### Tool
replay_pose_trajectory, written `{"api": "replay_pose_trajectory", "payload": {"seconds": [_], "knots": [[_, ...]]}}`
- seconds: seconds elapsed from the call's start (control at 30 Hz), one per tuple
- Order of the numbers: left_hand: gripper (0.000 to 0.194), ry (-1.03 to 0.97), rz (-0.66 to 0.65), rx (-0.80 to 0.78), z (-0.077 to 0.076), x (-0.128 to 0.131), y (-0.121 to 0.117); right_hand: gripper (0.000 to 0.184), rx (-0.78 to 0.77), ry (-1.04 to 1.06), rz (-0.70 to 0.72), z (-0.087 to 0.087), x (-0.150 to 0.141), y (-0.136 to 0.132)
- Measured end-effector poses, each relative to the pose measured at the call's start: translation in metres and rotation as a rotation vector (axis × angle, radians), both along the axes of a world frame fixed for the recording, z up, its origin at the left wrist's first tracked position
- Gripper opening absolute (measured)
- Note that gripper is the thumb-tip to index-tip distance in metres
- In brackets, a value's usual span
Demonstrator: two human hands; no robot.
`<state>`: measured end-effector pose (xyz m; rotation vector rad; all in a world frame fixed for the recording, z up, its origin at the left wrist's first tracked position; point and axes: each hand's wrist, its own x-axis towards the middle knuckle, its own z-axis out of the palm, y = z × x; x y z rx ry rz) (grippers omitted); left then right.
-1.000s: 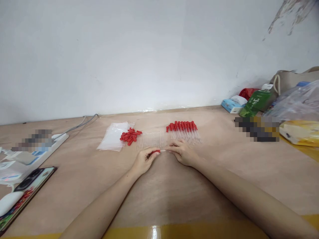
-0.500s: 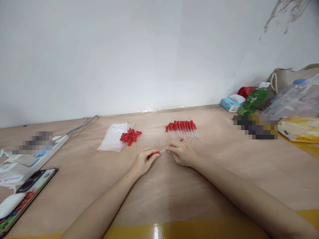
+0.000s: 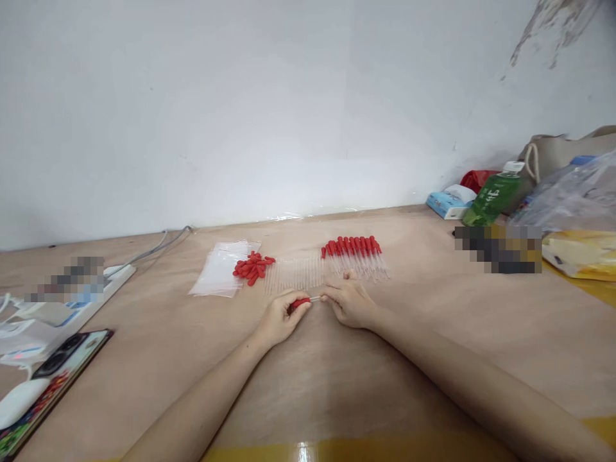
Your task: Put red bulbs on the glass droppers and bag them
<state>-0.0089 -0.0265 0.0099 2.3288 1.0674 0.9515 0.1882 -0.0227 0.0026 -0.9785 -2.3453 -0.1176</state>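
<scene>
My left hand (image 3: 283, 316) is closed on a red rubber bulb (image 3: 301, 302). A thin clear dropper tube (image 3: 315, 298) runs from the bulb's end to the fingertips of my right hand (image 3: 350, 300), which pinch it. Just beyond the hands lies a row of bare clear tubes (image 3: 294, 274). To its left is a heap of loose red rubber bulbs (image 3: 253, 266). Droppers with red bulbs (image 3: 353, 246) lie side by side on the right, behind my right hand. Clear zip bags (image 3: 219, 273) are stacked left of the heap.
On the left are a white power strip (image 3: 103, 292), a phone (image 3: 72, 372) and a white mouse-shaped object (image 3: 22, 403). A tissue pack (image 3: 447, 204), a green bottle (image 3: 493, 196) and plastic bags (image 3: 572, 192) stand at the right. A wall (image 3: 289, 115) closes off the back.
My hands have come slightly closer together, and less of the clear tube shows between them. More of the red bulb is visible in my left hand. The whole view has shifted slightly.
</scene>
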Motion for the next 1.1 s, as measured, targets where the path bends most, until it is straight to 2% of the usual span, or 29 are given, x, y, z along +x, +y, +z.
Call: {"api": "replay_pose_trajectory", "payload": {"seconds": [0.3,0.43,0.5,0.57,0.63,0.73,0.8,0.93,1.1], "knots": [[0.016,0.017,-0.042,-0.001,0.0,0.002,0.002,0.023,-0.055,-0.085,0.013,0.004,0.003,-0.002],[0.015,-0.026,0.049,0.039,-0.006,0.003,0.005,0.022,0.0,-0.157,-0.023,0.009,0.002,-0.004],[0.022,-0.051,0.129,0.07,-0.009,0.001,0.008,0.021,-0.012,-0.176,-0.045,0.013,0.002,-0.004],[0.033,-0.063,0.242,0.074,-0.013,-0.001,0.01,0.021,-0.098,-0.125,-0.116,0.018,0.004,-0.002],[0.037,-0.042,0.32,0.033,-0.017,-0.003,0.012,0.024,-0.255,-0.012,-0.244,0.024,0.008,0.003],[0.027,0.02,0.315,-0.018,-0.02,-0.003,0.014,0.029,-0.427,0.133,-0.458,0.032,0.011,0.018],[0.022,0.025,0.305,-0.014,-0.02,-0.002,0.014,0.027,-0.424,0.152,-0.58,0.035,0.007,0.032],[0.017,0.009,0.301,-0.019,-0.017,-0.001,0.012,0.026,-0.366,0.049,-0.754,0.03,-0.012,0.054],[0.014,0.058,0.277,-0.013,-0.013,-0.001,0.009,0.029,-0.35,-0.047,-0.82,0.018,-0.02,0.064]]}}
